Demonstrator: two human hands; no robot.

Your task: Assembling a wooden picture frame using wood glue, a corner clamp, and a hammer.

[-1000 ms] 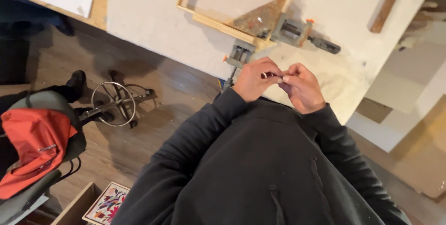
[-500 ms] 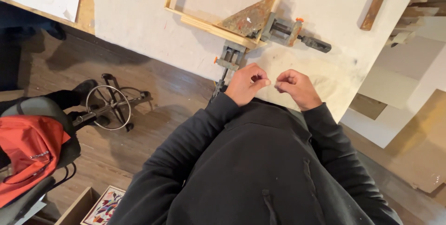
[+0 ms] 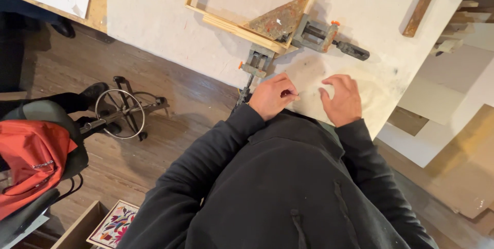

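Down near the table's (image 3: pixel 154 17) front edge, both hands lay on the white top just below the corner clamp (image 3: pixel 288 48); the left hand (image 3: pixel 272 96) was curled loosely with its fingers folded in, and something small and dark showed at its fingertips, too small to tell what it was or whether it was pinched; the right hand (image 3: pixel 340 99) lay apart from it, spread open and palm down, grasping nothing, its fingers touching the tabletop; the clamp, a grey metal one with orange tips, gripped the corner of a pale wooden frame (image 3: pixel 226 22), one screw handle pointing toward the left hand and the other running off to the right of the clamp; a worn triangular plate (image 3: pixel 280 20) sat inside the frame's corner, right against the clamp; a brown wooden strip (image 3: pixel 422 4) lay well to the right of the clamp, slanted on the top; on the wooden floor far left of the clamp stood a black frame with a metal ring (image 3: pixel 121 112), and beyond it a red and black backpack (image 3: pixel 31 161); black sleeves covered both arms.
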